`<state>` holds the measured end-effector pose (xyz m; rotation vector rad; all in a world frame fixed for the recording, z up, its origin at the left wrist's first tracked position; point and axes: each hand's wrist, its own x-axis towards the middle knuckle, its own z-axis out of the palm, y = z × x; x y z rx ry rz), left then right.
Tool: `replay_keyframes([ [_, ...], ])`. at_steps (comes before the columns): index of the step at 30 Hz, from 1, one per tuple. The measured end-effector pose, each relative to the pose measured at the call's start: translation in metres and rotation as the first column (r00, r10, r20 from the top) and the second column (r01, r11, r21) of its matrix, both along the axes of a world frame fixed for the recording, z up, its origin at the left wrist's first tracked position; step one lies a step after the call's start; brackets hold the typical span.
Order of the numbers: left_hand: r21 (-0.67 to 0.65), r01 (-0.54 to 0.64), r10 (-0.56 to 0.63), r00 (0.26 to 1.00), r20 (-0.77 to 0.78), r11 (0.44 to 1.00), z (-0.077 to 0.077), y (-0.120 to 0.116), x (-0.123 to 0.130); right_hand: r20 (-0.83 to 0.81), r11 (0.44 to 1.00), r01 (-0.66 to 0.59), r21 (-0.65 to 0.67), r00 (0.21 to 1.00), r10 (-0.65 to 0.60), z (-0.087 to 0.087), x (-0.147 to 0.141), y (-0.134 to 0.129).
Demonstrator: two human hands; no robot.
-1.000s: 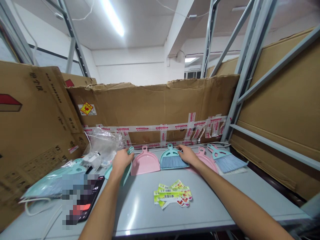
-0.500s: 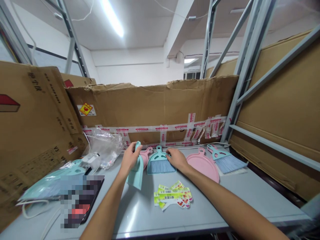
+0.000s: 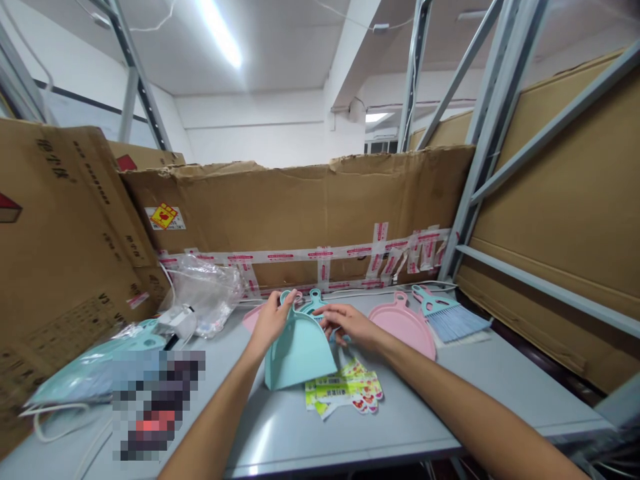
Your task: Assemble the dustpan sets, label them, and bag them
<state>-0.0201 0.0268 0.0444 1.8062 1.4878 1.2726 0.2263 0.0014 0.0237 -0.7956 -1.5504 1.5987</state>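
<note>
My left hand (image 3: 271, 325) grips a teal dustpan (image 3: 303, 353) by the looped handle at its top. The pan is tilted, its wide lip hanging low near the paper labels (image 3: 343, 390). To its right is my right hand (image 3: 353, 327), fingers bent but apart, with nothing plainly held in them. Behind the raised pan and the right fingers, a second teal dustpan (image 3: 314, 300) shows mostly its handle; its lower part is hidden. A pink piece (image 3: 253, 317) peeks out behind my left hand.
A round pink pan (image 3: 403, 328) and a blue-bristled brush (image 3: 453, 321) lie at right. On the left are a bagged teal set (image 3: 100, 367), a white adapter (image 3: 175, 323), clear plastic bags (image 3: 207, 297) and a blurred phone (image 3: 160, 407). Cardboard (image 3: 300, 207) walls the back.
My left hand has turned the teal dustpan from edge-on to showing its broad face, and moved it slightly right. My right hand has lifted off the brush and dustpan behind, its fingers loosening.
</note>
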Motion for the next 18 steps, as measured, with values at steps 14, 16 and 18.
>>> replay_keyframes([
  [14, -0.178, -0.144, 0.006, 0.794, -0.608, 0.974, -0.001, 0.010, -0.038, -0.188, 0.957, 0.231, -0.178, 0.946, -0.264, 0.001, 0.033, 0.013],
  [16, -0.264, -0.111, -0.097, 0.743, -0.662, 0.958, -0.009, 0.007, -0.039, -0.263, 0.940, 0.273, -0.205, 0.910, -0.322, 0.008, 0.049, 0.021],
  [18, -0.305, -0.060, -0.165, 0.737, -0.656, 0.950, -0.015, 0.004, -0.038, -0.295, 0.926, 0.313, -0.212, 0.883, -0.366, 0.011, 0.057, 0.024],
])
